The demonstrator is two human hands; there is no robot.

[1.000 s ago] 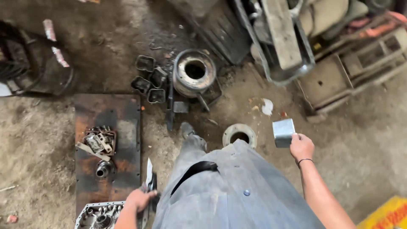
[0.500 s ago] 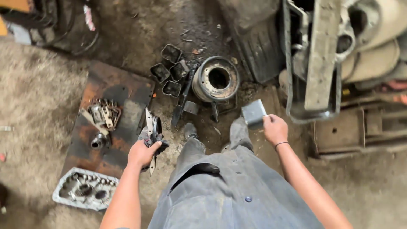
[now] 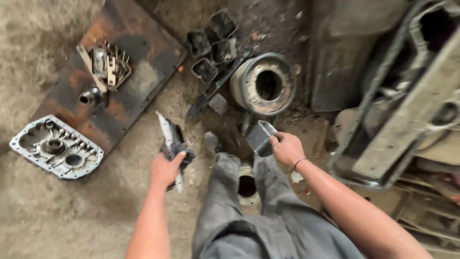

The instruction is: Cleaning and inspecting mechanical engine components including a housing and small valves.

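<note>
Left hand (image 3: 165,169) clamped around a pale rod-shaped part (image 3: 168,144) wrapped in a dark rag (image 3: 178,151), fingers closed tight on it; rod sticks up past the fist and a short end shows below it. Right hand (image 3: 286,147) grips a small grey metal cup (image 3: 260,137) by its rim, thumb and fingers pinched on the edge, cup mouth tilted up and away from the body. Both held above the dirt floor, well apart, grey-trousered legs (image 3: 249,211) between them. Ring-shaped part (image 3: 247,186) on the ground between the legs, partly hidden.

Ahead of the right hand: rusty round drum housing (image 3: 263,86) lying open end up, flat dark bar (image 3: 215,88) leaning against its left side. Cluster of small black rectangular cups (image 3: 211,41) just beyond the bar.

Left of the hands: rusty steel plate (image 3: 129,91) flat on the ground, carrying a pile of small metal brackets and pins (image 3: 108,64) and a short socket-like cylinder (image 3: 88,97). Cast aluminium cover (image 3: 55,147) with bolt holes around the edge lies just beside the plate's near corner, inner face up.

Far right: greasy stack of heavy machine castings (image 3: 407,105), detail blurred
</note>
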